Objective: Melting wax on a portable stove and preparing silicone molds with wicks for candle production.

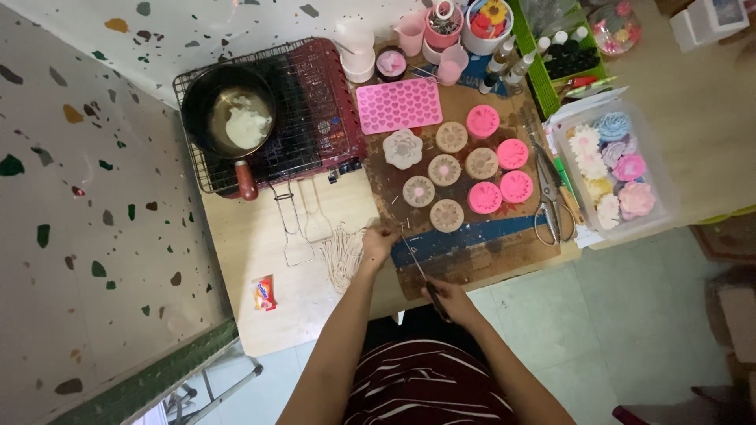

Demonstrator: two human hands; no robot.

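Left hand [378, 242]: fingers pinched together on a thin white wick at the near edge of the brown work board [472, 264], just right of the loose bundle of white wicks [342, 256].
Right hand [450, 301]: closed around the dark handle of a slim blade-like tool [417, 271], tip angled up toward the pinched wick; knife or scissor blade, cannot tell which.
Wick: held low over the board edge, just short of the nearest filled round mould [446, 216].
Moulds: tan and pink flower moulds set close together mid-board; heart-pattern pink silicone sheet [398, 105] behind them.
Nearby: pan of white wax [236, 118] on the grill stove, large scissors [551, 193] to the right.
Doing it well: probably best to keep the wick taut, cut close to the pinch, blade pointed away from fingertips.
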